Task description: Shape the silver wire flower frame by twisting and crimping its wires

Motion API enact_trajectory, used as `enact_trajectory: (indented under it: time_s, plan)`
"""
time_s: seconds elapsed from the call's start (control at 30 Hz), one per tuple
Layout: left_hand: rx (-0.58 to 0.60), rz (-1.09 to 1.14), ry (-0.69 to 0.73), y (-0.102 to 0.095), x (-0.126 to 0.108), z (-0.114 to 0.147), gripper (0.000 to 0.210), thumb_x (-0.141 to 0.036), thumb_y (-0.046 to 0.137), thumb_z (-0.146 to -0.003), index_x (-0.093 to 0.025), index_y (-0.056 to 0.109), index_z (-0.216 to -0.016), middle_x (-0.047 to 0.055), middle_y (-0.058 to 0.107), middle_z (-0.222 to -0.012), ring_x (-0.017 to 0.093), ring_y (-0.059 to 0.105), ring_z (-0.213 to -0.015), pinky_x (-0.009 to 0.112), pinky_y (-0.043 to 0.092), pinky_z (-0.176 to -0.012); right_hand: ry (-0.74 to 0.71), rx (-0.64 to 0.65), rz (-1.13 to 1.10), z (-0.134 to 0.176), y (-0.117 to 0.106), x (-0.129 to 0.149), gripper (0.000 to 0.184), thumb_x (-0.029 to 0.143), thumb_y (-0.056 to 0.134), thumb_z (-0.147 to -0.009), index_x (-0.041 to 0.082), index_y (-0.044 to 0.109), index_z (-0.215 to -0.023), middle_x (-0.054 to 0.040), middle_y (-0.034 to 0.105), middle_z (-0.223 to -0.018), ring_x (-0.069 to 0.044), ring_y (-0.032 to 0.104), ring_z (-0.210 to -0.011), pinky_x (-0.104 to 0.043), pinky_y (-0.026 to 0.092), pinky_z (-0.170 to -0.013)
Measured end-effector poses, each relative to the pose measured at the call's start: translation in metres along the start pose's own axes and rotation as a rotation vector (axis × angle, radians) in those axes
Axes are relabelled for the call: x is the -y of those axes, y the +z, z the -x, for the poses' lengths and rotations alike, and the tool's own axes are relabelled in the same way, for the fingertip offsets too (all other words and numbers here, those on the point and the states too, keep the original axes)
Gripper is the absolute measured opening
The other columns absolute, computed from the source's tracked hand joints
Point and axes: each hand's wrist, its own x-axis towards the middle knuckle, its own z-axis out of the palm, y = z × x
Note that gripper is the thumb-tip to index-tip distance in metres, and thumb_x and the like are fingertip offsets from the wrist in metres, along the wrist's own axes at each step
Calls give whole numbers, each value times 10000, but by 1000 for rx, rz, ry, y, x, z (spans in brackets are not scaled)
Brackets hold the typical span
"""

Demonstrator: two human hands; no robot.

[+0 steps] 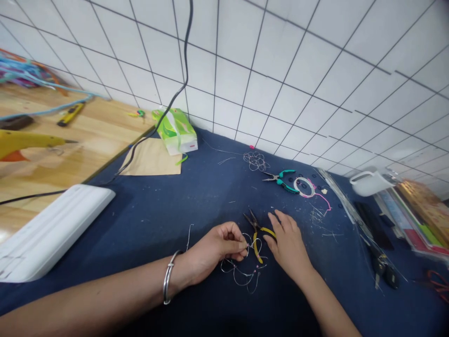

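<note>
My left hand, with a silver bangle at its wrist, pinches a thin silver wire bent into flower-like loops with small pink beads. More of this wire hangs out below the fingers. Just right of it, pliers with yellow handles lie with handles spread and jaws pointing away. My right hand is over the cloth beside the pliers, fingers apart, thumb close to one yellow handle; whether it touches the handle I cannot tell.
Teal-handled pliers, a coiled wire bundle and a white ring lie farther back. Wire scraps litter the dark blue cloth. A white device, tissue pack and black cable are left; a white cup stands right.
</note>
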Motion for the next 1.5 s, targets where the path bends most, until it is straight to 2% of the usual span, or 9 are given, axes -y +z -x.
enact_trajectory:
  time_s: [0.2,0.33,0.53,0.67,0.83,0.97,1.1,1.37,1.5]
  plan:
    - [-16,-18,16,2,-1,1,123,-180,625,-721,-149,509,-747,12,595,-723,118,563,-673,266,423,-662,-60,139,24,-7,6,7,382,135,378,-840,183,452,-1212,-100,541,-963,-228,460,-907,-392,382,-785]
    - [-22,-26,30,3,-2,2,117,-192,619,-727,-151,511,-743,14,596,-709,121,560,-668,267,422,-659,-12,109,-33,-12,0,5,333,253,409,-854,168,480,-1168,-110,500,-1056,-231,438,-976,-387,369,-832]
    - [-25,-17,45,2,-1,2,102,-176,608,-732,-147,512,-746,13,594,-698,117,555,-661,258,413,-643,39,157,-82,-13,-14,18,549,485,504,-754,158,457,-1192,-129,471,-1119,-280,406,-1028,-433,356,-838]
    - [-30,-17,41,3,-1,4,103,-171,611,-726,-145,513,-744,10,586,-695,113,547,-650,253,410,-627,5,196,-36,-7,-20,29,546,406,514,-737,156,429,-1215,-136,447,-1162,-291,394,-1040,-434,354,-829]
    - [-47,-11,38,8,-4,8,113,-187,613,-729,-148,507,-736,11,578,-704,106,534,-648,248,412,-621,46,127,57,3,-11,26,365,214,450,-751,142,487,-1107,-133,504,-1017,-267,434,-943,-404,387,-753]
    - [-57,18,39,10,-6,10,134,-196,621,-727,-153,494,-734,11,575,-736,100,531,-644,247,414,-616,118,46,99,11,0,16,264,215,457,-738,115,515,-976,-126,506,-865,-252,457,-842,-369,422,-670]
    - [-57,-11,52,9,-3,9,135,-206,619,-730,-153,495,-744,11,572,-733,107,538,-657,246,420,-608,167,15,157,14,3,5,257,186,419,-774,94,512,-995,-136,511,-845,-253,474,-824,-342,435,-623]
    - [-44,-111,-10,12,16,11,137,-234,599,-743,-157,493,-781,1,572,-634,107,536,-569,247,426,-554,176,86,-197,33,-12,-15,301,363,383,-862,155,505,-1043,-90,528,-922,-206,503,-881,-352,431,-777]
    - [-114,-160,75,19,10,19,114,-218,585,-752,-161,486,-757,-5,566,-659,107,544,-596,246,439,-570,190,57,-309,59,-21,-9,278,357,391,-860,169,506,-1029,-86,529,-936,-199,510,-873,-350,442,-764]
